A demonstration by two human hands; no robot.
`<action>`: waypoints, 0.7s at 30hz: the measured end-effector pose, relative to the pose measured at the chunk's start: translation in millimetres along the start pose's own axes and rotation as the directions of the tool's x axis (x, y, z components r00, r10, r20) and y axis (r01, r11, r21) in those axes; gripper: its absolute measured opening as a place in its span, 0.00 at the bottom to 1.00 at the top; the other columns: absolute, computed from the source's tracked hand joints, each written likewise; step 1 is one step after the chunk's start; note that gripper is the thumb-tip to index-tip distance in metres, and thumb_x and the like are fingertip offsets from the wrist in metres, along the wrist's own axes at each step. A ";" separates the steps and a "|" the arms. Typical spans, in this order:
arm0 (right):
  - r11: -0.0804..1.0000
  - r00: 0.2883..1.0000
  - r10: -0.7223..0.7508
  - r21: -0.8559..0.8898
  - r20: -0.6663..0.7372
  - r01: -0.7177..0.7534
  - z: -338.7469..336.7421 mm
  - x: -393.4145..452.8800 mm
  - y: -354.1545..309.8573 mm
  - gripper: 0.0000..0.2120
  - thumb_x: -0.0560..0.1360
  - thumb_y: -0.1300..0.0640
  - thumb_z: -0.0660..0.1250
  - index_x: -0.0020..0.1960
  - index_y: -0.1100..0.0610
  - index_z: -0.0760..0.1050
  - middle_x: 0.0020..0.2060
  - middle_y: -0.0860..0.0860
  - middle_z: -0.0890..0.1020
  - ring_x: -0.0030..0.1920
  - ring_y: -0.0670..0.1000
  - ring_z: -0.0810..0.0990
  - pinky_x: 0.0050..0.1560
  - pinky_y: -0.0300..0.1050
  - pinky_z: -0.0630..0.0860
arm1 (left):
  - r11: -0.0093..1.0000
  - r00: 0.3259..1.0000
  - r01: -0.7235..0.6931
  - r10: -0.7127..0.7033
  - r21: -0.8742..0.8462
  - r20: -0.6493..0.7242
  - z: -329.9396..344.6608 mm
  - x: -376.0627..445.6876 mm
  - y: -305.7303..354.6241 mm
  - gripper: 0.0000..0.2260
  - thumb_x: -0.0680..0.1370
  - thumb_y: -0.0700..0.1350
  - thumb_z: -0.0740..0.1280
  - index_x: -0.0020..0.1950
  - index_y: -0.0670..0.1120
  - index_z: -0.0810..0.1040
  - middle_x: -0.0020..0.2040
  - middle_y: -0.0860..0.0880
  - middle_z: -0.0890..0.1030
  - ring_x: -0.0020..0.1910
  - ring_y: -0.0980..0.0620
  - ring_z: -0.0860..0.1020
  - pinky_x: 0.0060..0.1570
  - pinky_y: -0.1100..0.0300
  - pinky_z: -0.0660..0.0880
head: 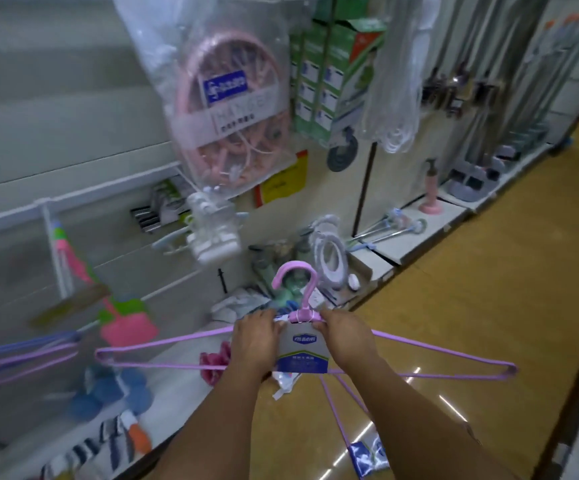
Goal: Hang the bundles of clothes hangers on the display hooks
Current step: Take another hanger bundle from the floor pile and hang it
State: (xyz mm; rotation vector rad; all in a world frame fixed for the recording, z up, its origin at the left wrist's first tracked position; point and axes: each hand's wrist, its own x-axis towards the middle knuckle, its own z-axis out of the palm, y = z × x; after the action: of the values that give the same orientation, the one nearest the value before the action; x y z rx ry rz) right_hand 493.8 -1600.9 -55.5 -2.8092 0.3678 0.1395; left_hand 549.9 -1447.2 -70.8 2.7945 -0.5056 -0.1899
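A bundle of purple clothes hangers (447, 355) with a pink hook (295, 275) and a blue-and-grey card label (303, 351) is held up in front of me. My left hand (255, 336) grips its top bar left of the hook. My right hand (343, 332) grips the bar just right of the hook. More purple and blue hangers (21, 355) hang on a hook at the far left. A black display hook (222, 280) juts from the slatted wall panel (56, 109) beyond the bundle. Another purple hanger bundle (347, 410) lies on the floor below my arms.
A bagged pink round clip hanger (225, 109) hangs high on the wall. White clips (212, 226), green boxes (329, 74), clear hangers (395, 98) and mops (385, 226) line the display. The low shelf (406, 251) holds goods. Yellow floor (489, 306) stretches to the right.
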 end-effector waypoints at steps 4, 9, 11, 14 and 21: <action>0.991 0.991 -0.124 -0.050 0.042 0.126 7.4 -7.2 -51.0 0.17 0.82 0.48 0.54 0.62 0.57 0.73 0.59 0.56 0.73 0.57 0.58 0.76 0.50 0.49 0.71 | 0.993 0.993 0.111 -0.112 -0.039 -0.045 -17.5 -33.9 -44.8 0.14 0.82 0.51 0.56 0.59 0.45 0.75 0.56 0.43 0.78 0.55 0.43 0.75 0.52 0.52 0.69; 0.970 0.967 -0.232 -0.050 0.109 0.239 24.3 -22.3 -126.3 0.14 0.82 0.50 0.55 0.59 0.57 0.73 0.55 0.56 0.78 0.55 0.57 0.78 0.46 0.47 0.71 | 0.964 0.959 0.265 -0.267 -0.033 -0.094 -41.6 -81.9 -108.8 0.14 0.82 0.52 0.54 0.60 0.48 0.75 0.57 0.46 0.79 0.57 0.45 0.75 0.58 0.52 0.68; 0.957 0.953 -0.274 -0.065 0.126 0.284 36.3 -33.8 -161.6 0.11 0.82 0.52 0.56 0.57 0.56 0.73 0.52 0.55 0.80 0.53 0.57 0.79 0.43 0.45 0.68 | 0.938 0.934 0.344 -0.347 -0.052 -0.083 -50.9 -106.6 -138.1 0.14 0.82 0.53 0.54 0.61 0.49 0.74 0.59 0.48 0.77 0.59 0.46 0.73 0.64 0.48 0.64; 0.943 0.936 -0.325 -0.036 0.135 0.332 52.7 -57.9 -215.1 0.12 0.82 0.51 0.56 0.57 0.57 0.74 0.52 0.56 0.80 0.53 0.57 0.79 0.43 0.45 0.67 | 0.899 0.897 0.429 -0.436 -0.087 -0.080 -65.2 -145.6 -183.7 0.14 0.82 0.54 0.53 0.62 0.52 0.73 0.61 0.50 0.76 0.62 0.48 0.72 0.68 0.42 0.60; 0.888 0.874 -0.451 -0.003 0.181 0.459 92.6 -122.2 -345.6 0.15 0.82 0.48 0.56 0.54 0.57 0.75 0.53 0.57 0.81 0.54 0.57 0.78 0.45 0.45 0.68 | 0.803 0.798 0.580 -0.594 -0.138 -0.103 -103.0 -246.8 -288.3 0.15 0.82 0.54 0.53 0.65 0.53 0.72 0.65 0.51 0.74 0.66 0.48 0.69 0.70 0.37 0.55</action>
State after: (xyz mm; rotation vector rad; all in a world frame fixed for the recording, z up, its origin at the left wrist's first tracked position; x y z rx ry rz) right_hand 462.7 -1225.1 -28.5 -2.8101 -0.3469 0.2881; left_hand 431.8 -1073.1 -43.4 2.7458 0.4197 -0.1358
